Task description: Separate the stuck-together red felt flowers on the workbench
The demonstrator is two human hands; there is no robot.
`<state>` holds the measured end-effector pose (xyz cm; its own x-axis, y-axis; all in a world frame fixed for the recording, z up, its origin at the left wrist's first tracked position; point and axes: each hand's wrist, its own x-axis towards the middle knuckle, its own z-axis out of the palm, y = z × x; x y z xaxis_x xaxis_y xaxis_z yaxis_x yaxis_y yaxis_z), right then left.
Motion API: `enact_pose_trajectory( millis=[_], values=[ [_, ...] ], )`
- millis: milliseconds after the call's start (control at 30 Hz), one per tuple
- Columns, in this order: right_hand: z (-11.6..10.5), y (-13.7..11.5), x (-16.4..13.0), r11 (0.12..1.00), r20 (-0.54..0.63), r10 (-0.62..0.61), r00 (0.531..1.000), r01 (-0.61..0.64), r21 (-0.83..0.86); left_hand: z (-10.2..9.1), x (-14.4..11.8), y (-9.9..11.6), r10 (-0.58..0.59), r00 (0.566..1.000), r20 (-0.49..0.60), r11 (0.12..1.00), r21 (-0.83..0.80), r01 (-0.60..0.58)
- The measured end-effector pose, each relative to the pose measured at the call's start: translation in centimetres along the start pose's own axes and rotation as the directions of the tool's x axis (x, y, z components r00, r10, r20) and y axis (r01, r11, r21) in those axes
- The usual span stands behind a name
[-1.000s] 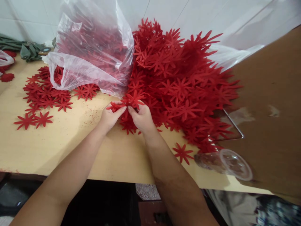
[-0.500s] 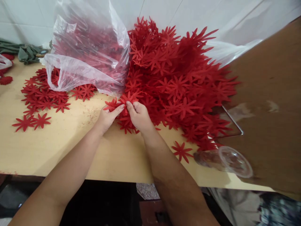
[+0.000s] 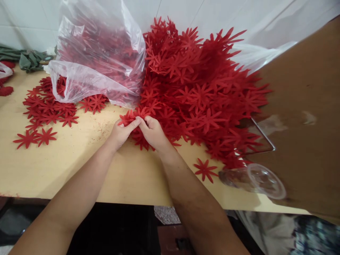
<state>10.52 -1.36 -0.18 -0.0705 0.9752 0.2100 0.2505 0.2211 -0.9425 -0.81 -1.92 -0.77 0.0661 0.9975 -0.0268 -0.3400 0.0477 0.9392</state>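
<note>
Red felt flower cutout (image 3: 130, 117) sits at the near-left edge of the big red pile (image 3: 202, 88), just above the bench (image 3: 79, 163) surface. Left hand (image 3: 120, 134) and right hand (image 3: 153, 132) meet on it: thumb and fingertips of both pinched shut on the cutout, fingertips almost touching each other. Can't tell if it's one piece or a few stacked.

Around it:
- Pile runs from the hands back to the white wall, spilling right against a brown board (image 3: 305, 117). Too many pieces to count.
- Clear plastic bag (image 3: 98, 60), one, part full of the same red pieces, leans on the pile's left side, just behind the left hand; its lower edge is near the held cutout.
- Loose flowers (image 3: 47, 109) spread flat on the bench left of the bag, well over a dozen, overlapping, no exact count. Two lie apart at the near-left.
- Single flower (image 3: 204, 170) lies alone on the bench, right of the right forearm.
- One clear plastic cup (image 3: 252, 179) on its side, just right of that flower, at the board's lower edge.
- Thin metal wire (image 3: 262, 136) angle against the board.
- Green fabric (image 3: 26, 58) at far left.
</note>
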Motion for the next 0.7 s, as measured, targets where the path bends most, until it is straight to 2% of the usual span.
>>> enact_pose_trajectory(
  millis=[133,233,367,567,700],
  values=[
    [0.1,0.5,0.1,0.99,0.061,-0.058,0.996,0.05,0.134,-0.1,0.4,-0.2,0.002,0.988,-0.152,1.0,0.004,-0.001],
    [0.1,0.7,0.2,0.974,0.094,-0.079,0.992,0.057,0.218,-0.1,0.5,-0.1,0.006,0.977,-0.211,0.999,-0.033,-0.013],
    [-0.1,0.5,0.3,0.979,0.065,-0.065,0.996,0.051,0.196,0.0,0.4,0.0,0.03,0.979,-0.204,0.999,-0.019,-0.035],
    [-0.4,-0.7,0.0,0.996,0.005,-0.039,0.999,0.039,0.078,0.1,0.4,0.0,0.014,0.973,-0.23,0.999,0.048,-0.003],
    [-0.6,-0.2,0.2,0.995,-0.07,-0.074,0.995,0.078,0.057,-0.2,0.5,-0.2,0.029,0.983,-0.181,0.993,0.12,-0.007]
  ],
)
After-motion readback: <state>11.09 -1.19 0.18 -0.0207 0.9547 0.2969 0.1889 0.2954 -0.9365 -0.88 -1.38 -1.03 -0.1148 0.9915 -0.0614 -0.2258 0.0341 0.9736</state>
